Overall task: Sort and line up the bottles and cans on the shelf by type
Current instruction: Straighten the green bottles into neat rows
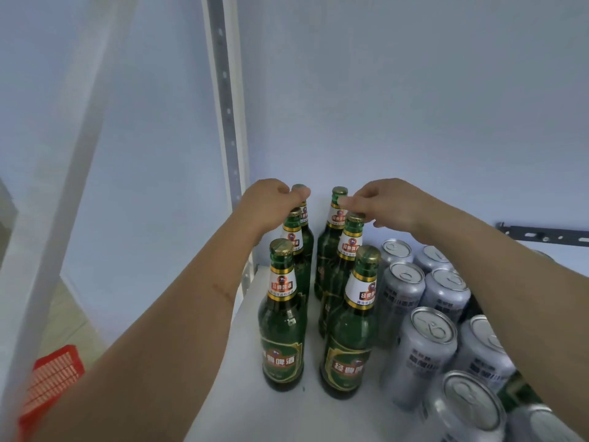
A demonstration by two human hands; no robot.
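Observation:
Several green glass beer bottles stand in two rows on the white shelf (274, 409), among them a front left bottle (282, 327) and a front right bottle (350, 339). My left hand (271, 202) pinches the cap of the back left bottle (302, 215). My right hand (389, 202) pinches the neck of the back right bottle (334, 224), just under its cap. Silver cans (424, 349) stand in rows to the right of the bottles, under my right forearm.
A white shelf upright with holes (228, 122) rises left of the bottles. A white back panel stands behind them. A red plastic basket (51, 381) sits on the floor at lower left. A grey metal bracket (541, 234) sticks out at the right.

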